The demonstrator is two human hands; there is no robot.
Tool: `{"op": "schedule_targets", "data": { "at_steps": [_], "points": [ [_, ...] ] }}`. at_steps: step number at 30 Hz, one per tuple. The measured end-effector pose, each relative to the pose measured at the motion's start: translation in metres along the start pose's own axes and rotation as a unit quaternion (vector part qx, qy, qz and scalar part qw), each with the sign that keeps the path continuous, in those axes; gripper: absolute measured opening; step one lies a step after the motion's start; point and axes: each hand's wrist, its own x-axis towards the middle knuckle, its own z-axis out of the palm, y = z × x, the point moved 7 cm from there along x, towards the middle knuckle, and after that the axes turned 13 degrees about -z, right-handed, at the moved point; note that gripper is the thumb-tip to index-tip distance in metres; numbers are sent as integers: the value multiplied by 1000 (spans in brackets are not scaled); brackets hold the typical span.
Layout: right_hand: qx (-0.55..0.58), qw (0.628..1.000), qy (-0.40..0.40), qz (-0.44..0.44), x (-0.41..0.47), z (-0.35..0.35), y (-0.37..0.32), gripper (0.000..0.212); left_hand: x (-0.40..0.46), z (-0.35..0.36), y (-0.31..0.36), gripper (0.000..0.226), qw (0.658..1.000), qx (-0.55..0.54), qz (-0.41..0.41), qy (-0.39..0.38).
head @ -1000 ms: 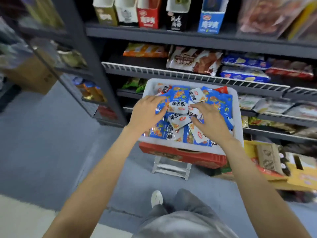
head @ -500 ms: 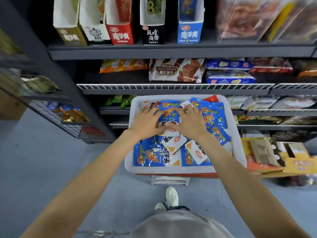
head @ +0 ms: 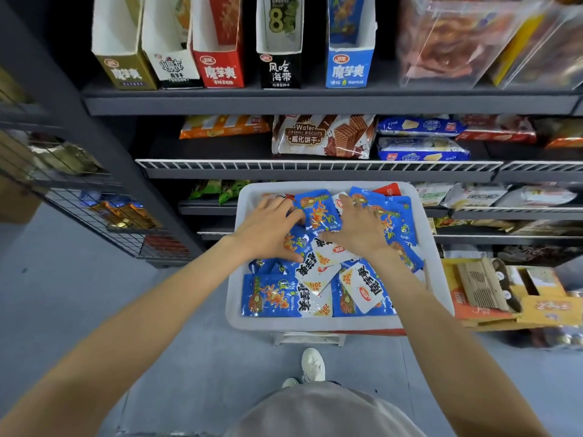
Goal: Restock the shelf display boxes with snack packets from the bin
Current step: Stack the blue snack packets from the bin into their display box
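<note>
Below us we saw a white bin (head: 235, 298) standing on the floor before the shelf (head: 315, 104), heaped with snack packets (head: 271, 296), most of them blue, some turned white side up; the white faces bore a red oval logo, large black characters and a yellow corner reading "20%"; the packets lay flat at mixed angles, so their long axes shared no single heading, though the blue one at the near left corner ran its length toward the shelf; our left hand (head: 268, 230) lay on the pile with its fingers spread and bent over blue packets, and our right hand (head: 356, 230) lay beside it, fingers splayed over blue and white ones; whether either hand truly gripped a packet we could not tell; on the top shelf stood five open display boxes in a row: an olive box (head: 126, 72), a white box (head: 172, 69), a red box (head: 220, 70), a black box (head: 280, 72) printed "风吃海带" with a big "8" inside, and a blue box (head: 348, 70); the shelf beneath held a wafer bag (head: 321, 137) labelled "Wafer JIASHILI BISCUITS".
</note>
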Motion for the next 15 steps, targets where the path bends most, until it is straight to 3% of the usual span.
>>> {"op": "schedule_targets", "data": {
  "at_steps": [3, 7, 12, 15],
  "points": [
    [89, 994, 61, -2, -3, -9, 3, 72, 2, -3, -4, 68, 1000, -5, -13, -28],
    [181, 977, 113, -13, -15, -24, 7, 45, -7, -13, -15, 37, 997, -66, -30, -18],
    [214, 965, 144, -47, -30, -43, 6, 46, -23, -26, -36, 21, 971, -217, -96, -32],
    [277, 946, 157, -63, -39, -59, 5, 47, -36, -32, -52, 15, 918, -371, -140, -13]
  ]
}}
